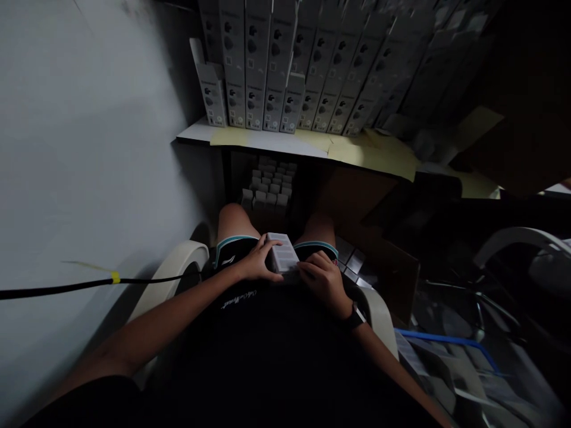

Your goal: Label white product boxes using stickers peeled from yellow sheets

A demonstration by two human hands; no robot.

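Observation:
A small white box (284, 254) with printed lines on its face rests over my lap, tilted slightly. My left hand (259, 261) is wrapped around its left side, fingers at the top and thumb near the bottom edge. The fingers of my right hand (325, 274) are bent together at the box's lower right corner; whatever is between them, if anything, is too small to tell. A dark watch (355, 316) is on my right wrist.
Tall printed boxes (256, 71) stand in rows on a shelf (267, 140) ahead. Below it are several small white boxes (271, 183). White chair armrests (172, 270) flank me. A black cable (151, 280) runs at the left, and a blue bar (446, 339) lies at the right.

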